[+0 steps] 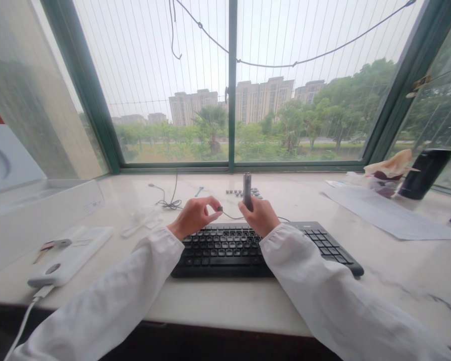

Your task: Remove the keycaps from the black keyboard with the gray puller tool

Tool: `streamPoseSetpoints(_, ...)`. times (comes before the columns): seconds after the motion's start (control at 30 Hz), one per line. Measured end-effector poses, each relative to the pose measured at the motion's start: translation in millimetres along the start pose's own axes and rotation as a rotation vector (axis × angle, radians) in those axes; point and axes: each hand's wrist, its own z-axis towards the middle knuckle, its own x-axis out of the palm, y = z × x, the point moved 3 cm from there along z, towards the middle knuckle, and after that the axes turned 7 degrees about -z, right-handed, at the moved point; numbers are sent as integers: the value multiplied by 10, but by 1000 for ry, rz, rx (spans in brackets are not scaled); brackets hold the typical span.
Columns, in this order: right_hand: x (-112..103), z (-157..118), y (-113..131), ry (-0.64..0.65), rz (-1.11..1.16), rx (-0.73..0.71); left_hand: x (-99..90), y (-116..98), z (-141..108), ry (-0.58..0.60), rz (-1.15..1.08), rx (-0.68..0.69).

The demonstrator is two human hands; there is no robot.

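My left hand [197, 215] pinches a small black keycap [220, 209] between thumb and fingertip, above the keyboard's back left part. Wrapped in my right hand [261, 214] is a dark grey cylindrical tool [247, 188], held upright; its lower end is hidden by the fingers and its exact kind does not show. Under both hands lies a black keyboard [225, 261], partly covered by my right sleeve. Some of its key positions look bare of caps. Behind my right hand, several loose keycaps [231, 192] stand in rows on the white counter.
A white power bank [75, 258] with a cable and a key [45, 250] lie at the left, near a white box [41, 210]. Coiled black cable [170, 203] and a small blue tool [199, 191] lie behind. Paper [391, 213] and a black cup [425, 173] are at the right.
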Motion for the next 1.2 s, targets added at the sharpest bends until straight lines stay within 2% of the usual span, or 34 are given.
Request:
streamPoseSetpoints(0.13,-111,26,-69,17,-238,49,-49,208,11,-33,73,-84)
streamPoseSetpoints(0.33,-130,42,-161,79,-360,66,-117,499,56,-21,151,-213)
streamPoseSetpoints(0.5,-166,91,-275,88,-396,95,-90,790,385,75,249,-251)
streamPoseSetpoints(0.6,-196,109,-331,76,-387,119,47,1006,702,143,237,-308)
streamPoseSetpoints(0.67,-203,115,-360,67,-386,134,204,1161,896,244,227,-374)
streamPoseSetpoints(0.8,-191,118,-397,70,-386,151,513,1409,1186,328,241,-433)
streamPoseSetpoints(0.97,-193,119,-405,78,-366,151,750,1594,1384,380,281,-471)
streamPoseSetpoints(1.2,-170,120,-383,91,-359,151,831,1713,1474,436,315,-494)
